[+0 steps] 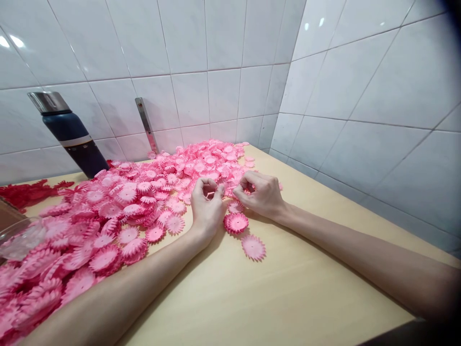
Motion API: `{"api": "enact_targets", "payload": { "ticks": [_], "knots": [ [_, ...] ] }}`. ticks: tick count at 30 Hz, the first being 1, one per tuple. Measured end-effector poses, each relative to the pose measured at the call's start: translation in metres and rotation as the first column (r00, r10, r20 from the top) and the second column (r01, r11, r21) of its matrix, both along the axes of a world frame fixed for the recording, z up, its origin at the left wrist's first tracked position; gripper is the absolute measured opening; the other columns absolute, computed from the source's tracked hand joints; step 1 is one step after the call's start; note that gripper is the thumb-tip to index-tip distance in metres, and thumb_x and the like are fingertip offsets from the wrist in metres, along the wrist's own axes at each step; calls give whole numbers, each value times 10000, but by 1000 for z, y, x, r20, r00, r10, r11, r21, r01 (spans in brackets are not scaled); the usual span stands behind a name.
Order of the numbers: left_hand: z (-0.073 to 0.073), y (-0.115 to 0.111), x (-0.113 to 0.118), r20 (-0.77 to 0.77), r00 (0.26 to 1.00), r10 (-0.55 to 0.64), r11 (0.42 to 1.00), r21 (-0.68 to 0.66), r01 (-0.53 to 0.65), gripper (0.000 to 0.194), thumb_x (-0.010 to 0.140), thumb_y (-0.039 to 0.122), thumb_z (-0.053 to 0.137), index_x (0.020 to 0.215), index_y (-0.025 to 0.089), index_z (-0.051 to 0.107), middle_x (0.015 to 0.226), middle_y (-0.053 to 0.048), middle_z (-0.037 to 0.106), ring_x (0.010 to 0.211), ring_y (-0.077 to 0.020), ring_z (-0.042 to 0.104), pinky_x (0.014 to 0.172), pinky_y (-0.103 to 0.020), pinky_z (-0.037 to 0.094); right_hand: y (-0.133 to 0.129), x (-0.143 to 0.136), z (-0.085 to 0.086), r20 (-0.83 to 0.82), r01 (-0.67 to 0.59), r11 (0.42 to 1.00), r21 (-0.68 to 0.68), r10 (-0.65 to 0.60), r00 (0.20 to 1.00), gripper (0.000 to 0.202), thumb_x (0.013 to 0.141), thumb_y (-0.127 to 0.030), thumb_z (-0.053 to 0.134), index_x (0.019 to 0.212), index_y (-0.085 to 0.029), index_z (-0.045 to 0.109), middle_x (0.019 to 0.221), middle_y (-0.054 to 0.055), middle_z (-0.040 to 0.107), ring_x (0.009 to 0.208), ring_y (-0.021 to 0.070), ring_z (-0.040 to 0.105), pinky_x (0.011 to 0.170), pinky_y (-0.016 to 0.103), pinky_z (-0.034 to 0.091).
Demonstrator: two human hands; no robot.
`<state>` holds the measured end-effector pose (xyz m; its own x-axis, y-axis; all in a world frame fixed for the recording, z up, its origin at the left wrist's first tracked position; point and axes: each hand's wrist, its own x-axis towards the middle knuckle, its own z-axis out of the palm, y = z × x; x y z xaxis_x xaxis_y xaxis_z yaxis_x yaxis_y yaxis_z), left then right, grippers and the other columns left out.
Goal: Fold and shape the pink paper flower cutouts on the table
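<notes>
Discs lie heaped from the bench's left side to its far right corner. Tiled walls flank far and right edges. Left hand, right hand: fingers curled into pinches; contents cannot be determined. Bench surface shows toward the near edge.

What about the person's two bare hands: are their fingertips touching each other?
No, a gap separates the left hand from the right hand, with pink, scalloped-edged discs showing through it.

Matt cloth-like discs, glossy tiles, smooth tabletop
</notes>
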<state>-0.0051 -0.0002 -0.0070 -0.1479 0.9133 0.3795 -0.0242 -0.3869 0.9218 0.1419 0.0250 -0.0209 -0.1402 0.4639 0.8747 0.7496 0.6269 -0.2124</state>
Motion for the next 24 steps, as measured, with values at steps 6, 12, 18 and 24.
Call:
{"api": "enact_targets", "payload": {
  "ticks": [6,12,18,24],
  "knots": [
    [-2,0,-1,8,1000,-10,995,-99,11,191,750,185,643,889,200,513,778,20,487,705,-101,495,635,-209,432,2,4,-1,-3,-171,983,-60,171,985,243,649,-96,543,568,-217,348,513,-47,428,462,102,401,480,252,342],
    [0,0,-1,60,979,-196,969,-139,203,301,774,179,592,1069,235,617,924,-26,561,730,-119,581,645,-245,525,1,6,2,-41,-267,956,-122,264,964,130,718,-97,550,717,-210,486,622,-22,556,526,122,502,524,262,421],
    [1,0,-1,7,995,-96,978,-183,96,150,694,150,641,840,164,607,836,-26,603,694,-126,591,601,-237,496,0,5,5,-1,-311,944,-107,313,950,84,772,-121,580,749,-196,609,673,16,643,592,151,576,592,297,475],
    [-2,2,-1,-13,996,-88,984,-159,85,135,677,169,675,773,156,581,809,-31,616,706,-126,583,648,-249,479,0,6,3,-97,-311,942,-128,300,949,85,764,-167,646,813,-183,580,659,2,613,551,130,556,542,270,465]
  ]
}}
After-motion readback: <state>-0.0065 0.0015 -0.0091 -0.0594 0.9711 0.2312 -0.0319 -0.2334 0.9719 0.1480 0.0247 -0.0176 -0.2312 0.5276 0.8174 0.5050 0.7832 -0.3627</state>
